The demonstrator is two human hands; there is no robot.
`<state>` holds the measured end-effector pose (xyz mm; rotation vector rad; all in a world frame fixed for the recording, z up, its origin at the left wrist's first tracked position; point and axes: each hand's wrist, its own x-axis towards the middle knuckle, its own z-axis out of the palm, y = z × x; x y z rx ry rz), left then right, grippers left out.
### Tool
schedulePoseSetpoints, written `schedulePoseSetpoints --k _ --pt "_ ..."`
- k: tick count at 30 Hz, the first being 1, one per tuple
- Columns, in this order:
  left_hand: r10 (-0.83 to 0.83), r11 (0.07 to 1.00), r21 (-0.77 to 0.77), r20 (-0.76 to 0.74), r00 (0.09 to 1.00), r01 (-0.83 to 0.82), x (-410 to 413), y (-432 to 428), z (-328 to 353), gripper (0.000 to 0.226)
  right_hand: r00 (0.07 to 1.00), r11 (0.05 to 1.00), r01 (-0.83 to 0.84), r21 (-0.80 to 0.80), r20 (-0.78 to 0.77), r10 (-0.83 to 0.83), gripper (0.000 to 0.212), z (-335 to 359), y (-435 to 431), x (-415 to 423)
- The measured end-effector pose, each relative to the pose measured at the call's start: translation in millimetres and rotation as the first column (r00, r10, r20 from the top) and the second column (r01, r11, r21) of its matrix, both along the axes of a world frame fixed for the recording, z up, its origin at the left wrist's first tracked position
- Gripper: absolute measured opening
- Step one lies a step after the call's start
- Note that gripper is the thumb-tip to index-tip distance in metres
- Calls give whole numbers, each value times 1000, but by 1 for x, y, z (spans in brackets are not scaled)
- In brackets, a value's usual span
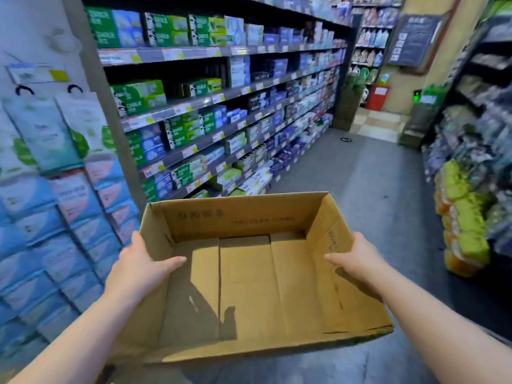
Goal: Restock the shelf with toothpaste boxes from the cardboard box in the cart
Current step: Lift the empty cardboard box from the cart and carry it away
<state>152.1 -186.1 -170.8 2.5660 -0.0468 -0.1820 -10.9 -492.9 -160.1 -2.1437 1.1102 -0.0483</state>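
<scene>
Since the cardboard box (238, 217) shows nothing inside but its bare bottom flaps, I judge the unloading of this carton to be done; the toothpaste boxes (138, 97) I can make out all stand on the shelf (230, 94) to the left of the aisle, in green, blue and white rows. Dark gaps show on the second tier, so more stock may be wanted there, though I cannot tell from this blurred view whether those slots belong to this product; the cart itself is out of sight, so what is left, as I read it, is to put the empty carton away.

My left hand (138, 267) is clamped on the carton's left wall, thumb lying inside over the rim, fingers hidden behind the cardboard; my right hand (357, 259) grips the right wall the same way; the carton hangs clear of the floor (360, 176), tilted slightly away from me.

For room, the carton's left corner sits near the hanging packs (50, 134) and stacked goods at the shelf end; on the right, a pile of yellow-green packs (465, 217) juts toward the aisle; between them the grey floor runs open ahead, so straight on looks the safest line.
</scene>
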Motion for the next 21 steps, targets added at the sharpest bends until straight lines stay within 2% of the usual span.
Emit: schedulePoseSetpoints --k 7,15,21 --pt "-176 984 7 -25 984 176 52 -143 -15 114 979 980 201 2 -15 -201 62 -11 -107 -9" --pt "-312 950 13 -35 949 312 139 -318 -31 116 934 933 358 45 -44 -356 53 -27 -251 37" --pt "-419 908 3 -14 908 419 197 -453 -25 116 893 893 449 22 -50 -448 63 -29 -363 72"
